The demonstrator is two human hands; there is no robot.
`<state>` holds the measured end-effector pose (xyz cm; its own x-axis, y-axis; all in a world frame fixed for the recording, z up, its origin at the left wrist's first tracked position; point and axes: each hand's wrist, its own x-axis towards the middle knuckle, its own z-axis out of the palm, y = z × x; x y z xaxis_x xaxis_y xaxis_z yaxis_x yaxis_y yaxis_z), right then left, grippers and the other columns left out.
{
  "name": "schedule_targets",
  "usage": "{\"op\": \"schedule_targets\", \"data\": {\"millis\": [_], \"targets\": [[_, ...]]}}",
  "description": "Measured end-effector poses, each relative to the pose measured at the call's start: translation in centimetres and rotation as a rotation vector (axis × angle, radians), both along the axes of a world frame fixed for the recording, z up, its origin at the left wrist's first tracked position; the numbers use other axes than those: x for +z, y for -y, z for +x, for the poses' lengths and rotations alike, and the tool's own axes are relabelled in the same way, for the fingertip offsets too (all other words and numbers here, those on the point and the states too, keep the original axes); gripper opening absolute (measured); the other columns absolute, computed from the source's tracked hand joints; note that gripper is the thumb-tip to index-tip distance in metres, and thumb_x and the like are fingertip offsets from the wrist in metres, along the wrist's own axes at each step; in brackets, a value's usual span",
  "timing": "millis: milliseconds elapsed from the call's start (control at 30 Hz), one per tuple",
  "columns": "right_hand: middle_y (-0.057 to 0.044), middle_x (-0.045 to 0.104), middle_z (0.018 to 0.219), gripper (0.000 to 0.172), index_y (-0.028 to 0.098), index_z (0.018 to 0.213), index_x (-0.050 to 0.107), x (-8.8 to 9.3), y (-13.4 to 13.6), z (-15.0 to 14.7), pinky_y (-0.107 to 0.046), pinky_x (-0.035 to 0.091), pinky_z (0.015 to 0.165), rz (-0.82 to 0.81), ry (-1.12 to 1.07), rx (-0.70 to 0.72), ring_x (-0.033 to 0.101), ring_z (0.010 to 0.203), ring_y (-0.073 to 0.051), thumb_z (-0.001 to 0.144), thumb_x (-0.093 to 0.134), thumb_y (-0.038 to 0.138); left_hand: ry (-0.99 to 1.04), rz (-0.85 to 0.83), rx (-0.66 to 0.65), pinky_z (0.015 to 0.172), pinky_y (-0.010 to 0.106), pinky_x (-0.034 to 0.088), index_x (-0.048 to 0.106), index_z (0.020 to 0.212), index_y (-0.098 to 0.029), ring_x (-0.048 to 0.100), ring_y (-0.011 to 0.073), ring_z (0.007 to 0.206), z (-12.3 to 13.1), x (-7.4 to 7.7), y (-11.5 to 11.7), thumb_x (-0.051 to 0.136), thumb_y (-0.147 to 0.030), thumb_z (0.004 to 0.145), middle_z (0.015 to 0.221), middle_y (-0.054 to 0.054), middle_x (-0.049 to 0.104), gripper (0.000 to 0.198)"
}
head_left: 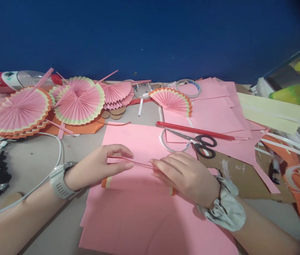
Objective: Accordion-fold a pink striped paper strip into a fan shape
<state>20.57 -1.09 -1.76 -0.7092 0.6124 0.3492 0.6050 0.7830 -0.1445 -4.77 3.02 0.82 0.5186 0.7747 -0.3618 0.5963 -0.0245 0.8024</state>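
A narrow folded pink paper strip (pixel 141 164) runs between my two hands, over a pink paper sheet (pixel 136 136). Its left end lies in the curve of my left hand (pixel 109 163), with the thumb below and the curled fingers above. My right hand (pixel 184 175) is closed over the strip's other end, fingertips bent down on it; its thumb is mostly hidden. Under both hands, a paper piece with orange and pale yellow edging (pixel 107 182) shows partly. Larger pink sheets (pixel 134 223) lie nearest me.
Pleated paper fans (pixel 79 101) stand at the back left, by a plastic bottle (pixel 6 81). Black scissors (pixel 203 143), a red stick (pixel 194 130) and a tape roll (pixel 169 141) lie beyond my right hand. A white cable (pixel 59 145) curves at left. Cardboard (pixel 235 184) lies at right.
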Motion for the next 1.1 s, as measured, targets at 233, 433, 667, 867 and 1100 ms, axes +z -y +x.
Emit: {"op": "schedule_targets", "data": {"millis": [233,433,667,867,1100], "targets": [[-0.008,0.064,0.079,0.024,0.009,0.102,0.057,-0.1,0.2,0.1,-0.035,0.043,0.075,-0.007,-0.005,-0.043,0.055,0.075,-0.018,0.079,0.05,0.004,0.022,-0.04,-0.078,0.095,0.024,0.038,0.059,0.101,-0.029,0.055,0.0159,0.103,-0.2,0.1,-0.3,0.067,-0.044,0.072,0.108,-0.005,0.062,0.034],[-0.002,0.063,0.079,0.011,0.018,0.09,0.055,0.3,0.1,-0.2,-0.028,0.042,0.074,-0.303,-0.182,-0.183,0.056,0.077,-0.014,0.089,0.044,0.016,0.029,-0.003,-0.033,0.081,0.022,0.041,0.061,0.095,-0.026,0.056,0.0144,0.088,0.1,-0.2,0.2,0.058,-0.044,0.08,0.094,-0.004,0.063,0.023],[0.0,0.062,0.078,0.017,0.02,0.087,0.056,0.9,-0.6,-0.3,-0.027,0.041,0.071,-0.521,-0.135,-0.21,0.055,0.075,-0.012,0.092,0.041,0.027,-0.052,0.116,-0.041,0.053,0.022,0.032,0.052,0.068,-0.017,0.039,0.0097,0.055,0.1,-0.4,0.5,0.036,-0.042,0.091,0.059,-0.004,0.043,0.038],[-0.004,0.057,0.078,0.021,0.017,0.084,0.058,1.5,-0.1,-1.3,-0.029,0.039,0.067,-0.439,-0.011,0.015,0.05,0.074,-0.015,0.092,0.039,0.024,-0.035,0.232,-0.295,0.066,0.023,0.04,0.061,0.1,-0.024,0.057,0.0143,0.07,1.8,-0.4,3.0,0.038,-0.032,0.092,0.081,0.0,0.065,0.026],[-0.002,0.056,0.069,0.025,0.017,0.075,0.054,1.5,-0.2,-0.4,-0.029,0.037,0.065,-0.416,0.039,-0.072,0.049,0.068,-0.015,0.093,0.039,0.026,0.032,0.117,-0.168,0.064,0.02,0.04,0.057,0.079,-0.02,0.052,0.0119,0.067,2.2,-0.2,2.7,0.031,-0.034,0.094,0.074,-0.002,0.058,0.033]]}}
